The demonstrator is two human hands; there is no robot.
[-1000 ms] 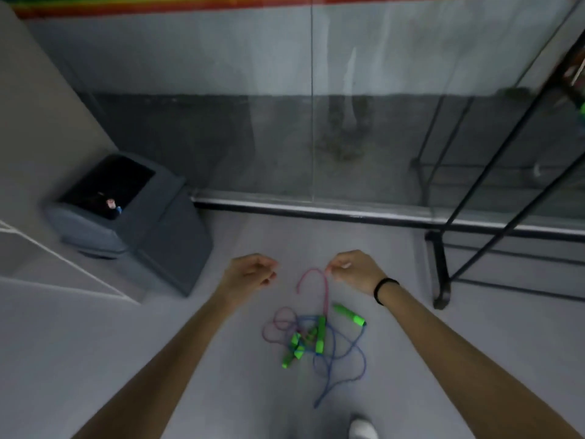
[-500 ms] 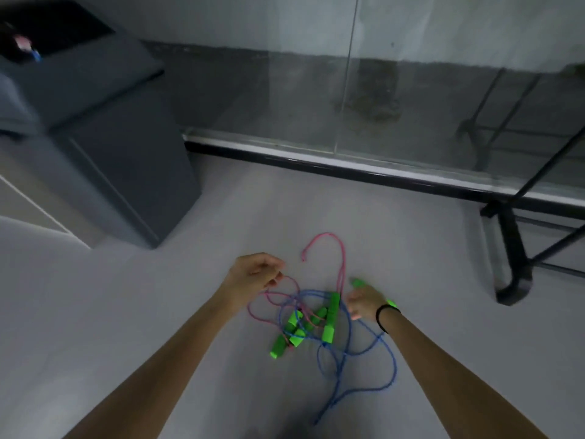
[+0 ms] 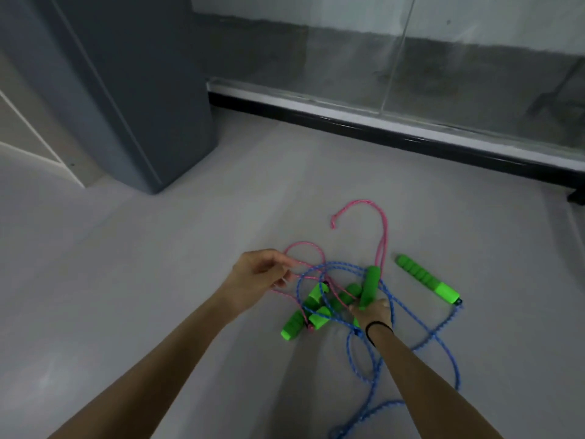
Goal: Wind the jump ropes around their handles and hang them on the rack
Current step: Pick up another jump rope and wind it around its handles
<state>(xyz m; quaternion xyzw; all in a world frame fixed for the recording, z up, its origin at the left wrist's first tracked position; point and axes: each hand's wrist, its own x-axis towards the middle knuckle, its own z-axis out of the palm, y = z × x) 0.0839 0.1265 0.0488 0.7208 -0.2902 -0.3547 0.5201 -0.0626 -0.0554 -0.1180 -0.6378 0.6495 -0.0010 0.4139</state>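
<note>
Pinching a strand of the pink rope between thumb and curled fingers, my left hand hovers over the tangle on the floor. My right hand is wrapped round the lower end of a green handle, whose top pokes out above my fingers. More green handles lie bunched between my hands, crossed by the blue rope. One separate handle lies flat to the right, apart from the pile. A grey bin stands far left.
</note>
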